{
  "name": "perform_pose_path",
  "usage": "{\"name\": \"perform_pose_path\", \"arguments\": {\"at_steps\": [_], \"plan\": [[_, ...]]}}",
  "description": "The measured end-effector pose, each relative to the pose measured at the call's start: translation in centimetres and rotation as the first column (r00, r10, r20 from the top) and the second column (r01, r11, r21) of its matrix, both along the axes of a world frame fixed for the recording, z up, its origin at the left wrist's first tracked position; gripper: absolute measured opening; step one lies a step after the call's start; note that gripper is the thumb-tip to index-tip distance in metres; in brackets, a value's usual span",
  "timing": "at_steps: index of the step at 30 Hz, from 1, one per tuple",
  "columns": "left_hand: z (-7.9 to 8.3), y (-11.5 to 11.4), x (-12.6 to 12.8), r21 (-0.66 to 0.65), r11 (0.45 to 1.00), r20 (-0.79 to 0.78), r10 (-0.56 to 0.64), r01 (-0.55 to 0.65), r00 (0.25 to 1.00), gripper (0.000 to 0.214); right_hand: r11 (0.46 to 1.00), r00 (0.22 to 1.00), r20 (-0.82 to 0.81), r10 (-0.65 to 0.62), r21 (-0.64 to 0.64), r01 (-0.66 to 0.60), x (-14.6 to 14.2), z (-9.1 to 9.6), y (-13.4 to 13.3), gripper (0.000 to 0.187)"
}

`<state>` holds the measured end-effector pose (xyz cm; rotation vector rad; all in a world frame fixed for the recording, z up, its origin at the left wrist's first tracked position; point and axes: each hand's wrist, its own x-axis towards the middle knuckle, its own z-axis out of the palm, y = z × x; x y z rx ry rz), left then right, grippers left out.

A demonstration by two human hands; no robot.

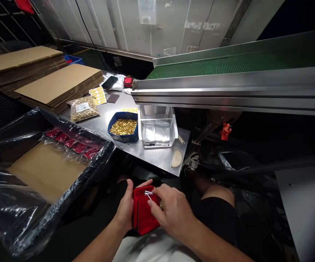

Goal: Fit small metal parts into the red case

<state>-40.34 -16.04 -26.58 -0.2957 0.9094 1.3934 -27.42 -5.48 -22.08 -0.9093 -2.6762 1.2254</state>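
Steel desk (pixel 157 156), tub of gold bits (pixel 123 127); red pouch (pixel 143 214) steadied by left hand (pixel 126 211), clip (pixel 149 194) pinched by right hand (pixel 171 211)

Light from overhead glares off the steel counter (pixel 157 156). The lower frame sits dim and shadowed. Straight edges bow near the borders.

A blue tub of gold pieces (pixel 123 127) is set on a steel table (pixel 157 157), beside a white tray (pixel 157 127); flattened cardboard (pixel 60 85) is stacked behind.
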Motion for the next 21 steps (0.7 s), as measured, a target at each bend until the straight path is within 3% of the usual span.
{"name": "perform_pose_path", "arguments": {"at_steps": [5, 11, 21], "plan": [[1.3, 0.4, 0.6, 0.063, 0.998, 0.110, 0.009, -0.016, 0.994, 0.080, 1.000, 1.000, 0.001, 0.023, -0.004, -0.023, -0.9, 1.0, 0.1, 0.014], [1.3, 0.8, 0.5, 0.059, 0.998, 0.062, 0.000, -0.004, 0.998, 0.082, 0.992, 1.000, -0.022, -0.014, -0.122, 0.011, -1.0, 1.5, 0.3, 0.012], [1.3, 0.9, 0.5, 0.036, 0.999, -0.002, -0.009, 0.009, 1.000, 0.076, 0.989, 0.999, -0.014, -0.051, -0.141, 0.048, -1.0, 1.5, 0.4, 0.013]]}}
